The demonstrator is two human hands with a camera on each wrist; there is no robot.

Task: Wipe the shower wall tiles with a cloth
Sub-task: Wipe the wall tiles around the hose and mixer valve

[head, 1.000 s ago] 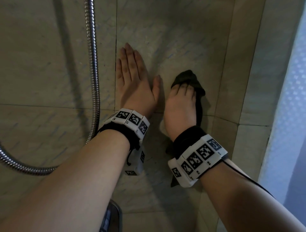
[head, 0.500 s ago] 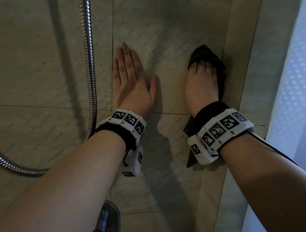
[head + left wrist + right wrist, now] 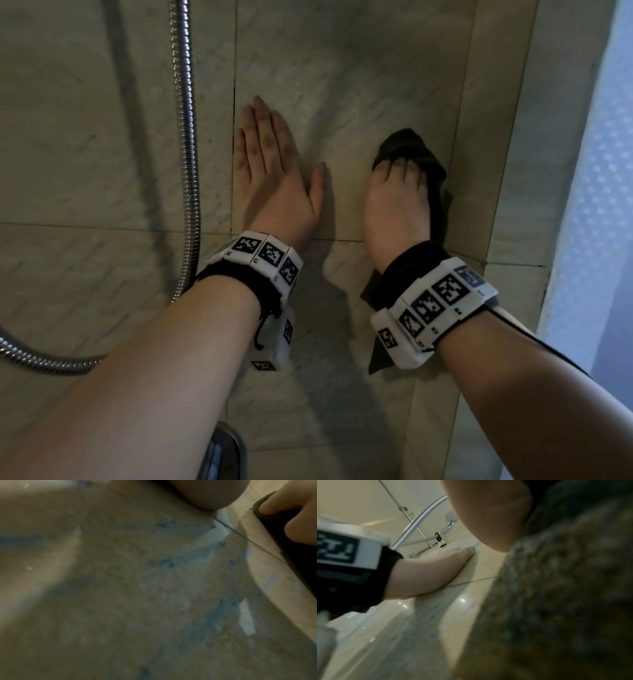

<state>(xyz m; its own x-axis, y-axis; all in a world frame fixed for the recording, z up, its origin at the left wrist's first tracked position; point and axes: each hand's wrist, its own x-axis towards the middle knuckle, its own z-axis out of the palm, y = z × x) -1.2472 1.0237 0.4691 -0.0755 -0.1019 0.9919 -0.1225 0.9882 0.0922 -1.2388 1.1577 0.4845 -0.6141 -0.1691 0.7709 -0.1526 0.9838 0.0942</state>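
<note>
- My left hand lies flat on the shower wall tiles, fingers straight and together, thumb spread toward the right; it holds nothing; in the left wrist view only a blurred bulge of palm shows at the top edge
- My right hand presses the dark cloth against the same tile, just beside the left hand; my fingertips curl into its upper fold, though the thumb is hidden beneath the hand
- The cloth shows above my fingers and along the hand's right side; a tail hangs below the wrist band, its middle covered by hand and band; in the right wrist view it is a blurred mass filling the right half
- A metal shower hose hangs left of my left hand, its loop cut off at the frame's left edge
- A chrome fitting at the bottom edge is cropped and hard to identify
</note>
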